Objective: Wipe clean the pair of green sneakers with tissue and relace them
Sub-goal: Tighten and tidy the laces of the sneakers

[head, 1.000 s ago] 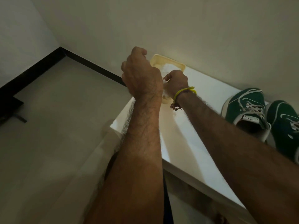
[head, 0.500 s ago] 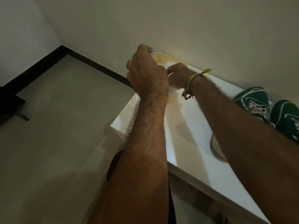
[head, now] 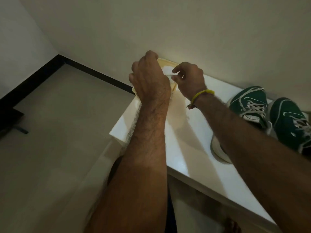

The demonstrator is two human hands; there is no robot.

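A yellow tissue box [head: 165, 62] stands at the far left end of the white table [head: 185, 157], against the wall. My left hand [head: 149, 78] curls over the box's near side and holds it; its fingertips are hidden. White tissue [head: 166, 71] shows at the box's top. My right hand [head: 188, 79], with a yellow band on the wrist, pinches the edge of that tissue between thumb and forefinger. Two green sneakers with white laces lie at the table's right end: one [head: 249, 101] nearer the box, the other [head: 289, 121] beside it. My right forearm crosses over the nearer sneaker's white toe.
The table's left edge drops to a pale tiled floor [head: 58, 132]. A black skirting [head: 94, 74] runs along the walls. A dark object [head: 10, 120] sits at the far left edge. The wall stands directly behind the table.
My right hand has drawn back a little to the right from my left hand, its fingers now apart from it. My left hand stays on the box.
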